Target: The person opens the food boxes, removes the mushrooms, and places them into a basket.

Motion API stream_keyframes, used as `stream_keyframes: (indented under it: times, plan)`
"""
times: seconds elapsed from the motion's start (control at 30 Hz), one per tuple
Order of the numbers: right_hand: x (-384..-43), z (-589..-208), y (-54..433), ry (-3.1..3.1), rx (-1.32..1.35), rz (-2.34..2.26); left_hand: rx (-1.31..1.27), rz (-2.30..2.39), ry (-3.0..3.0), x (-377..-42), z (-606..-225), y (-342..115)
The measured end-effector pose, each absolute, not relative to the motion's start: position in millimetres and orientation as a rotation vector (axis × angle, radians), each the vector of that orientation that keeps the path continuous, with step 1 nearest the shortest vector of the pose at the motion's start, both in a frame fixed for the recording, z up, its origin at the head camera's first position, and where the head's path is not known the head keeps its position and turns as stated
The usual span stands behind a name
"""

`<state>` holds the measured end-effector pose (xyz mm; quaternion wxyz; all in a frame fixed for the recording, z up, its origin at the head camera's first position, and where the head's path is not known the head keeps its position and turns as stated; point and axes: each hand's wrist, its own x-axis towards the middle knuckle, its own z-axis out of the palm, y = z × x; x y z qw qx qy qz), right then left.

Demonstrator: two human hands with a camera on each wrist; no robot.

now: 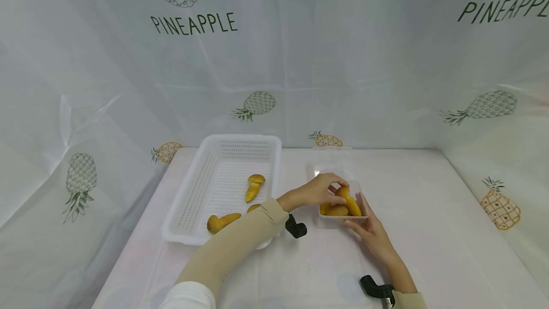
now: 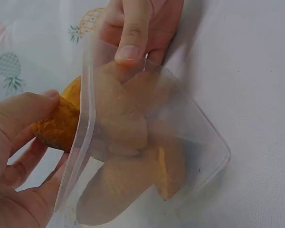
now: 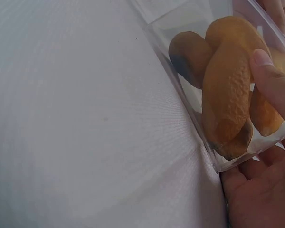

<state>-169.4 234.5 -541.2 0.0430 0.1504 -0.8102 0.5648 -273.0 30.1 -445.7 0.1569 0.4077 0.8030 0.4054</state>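
A clear plastic box [image 1: 339, 223] on the table holds several yellow mushrooms [image 3: 230, 85], pressed close together behind its walls. At the box's opening my left hand [image 1: 321, 190] pinches one yellow mushroom [image 2: 59, 124] between thumb and fingers, with its cap partly above the rim. My right hand [image 1: 374, 233] grips the near right corner of the box, its thumb [image 3: 275, 88] against the wall. The hinged clear lid [image 1: 332, 162] lies back behind the box.
A white perforated basket [image 1: 183, 197] stands to the left. In it lie a mushroom [image 1: 255, 187] and another mushroom [image 1: 220, 223], plus one partly hidden by my left sleeve [image 1: 240, 244]. Behind the table hangs a pineapple-print sheet [image 1: 343, 61].
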Motion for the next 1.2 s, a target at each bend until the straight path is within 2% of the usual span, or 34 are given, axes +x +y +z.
stream_keyframes:
  times: [0.3,0.6,0.83,1.2]
  plan:
    - [-171,-539,234,-2.465,0.465,1.745,1.073,1.219,2.299,-278,-437,20]
    - [-173,-540,236,-2.508,0.434,1.719,1.007,1.315,2.299,-287,-411,-1]
    - [-172,-540,235,-2.487,0.447,1.715,0.978,1.366,2.312,-287,-394,-25]
    - [-171,-542,235,-2.475,0.451,1.745,0.857,1.466,2.304,-288,-391,-76]
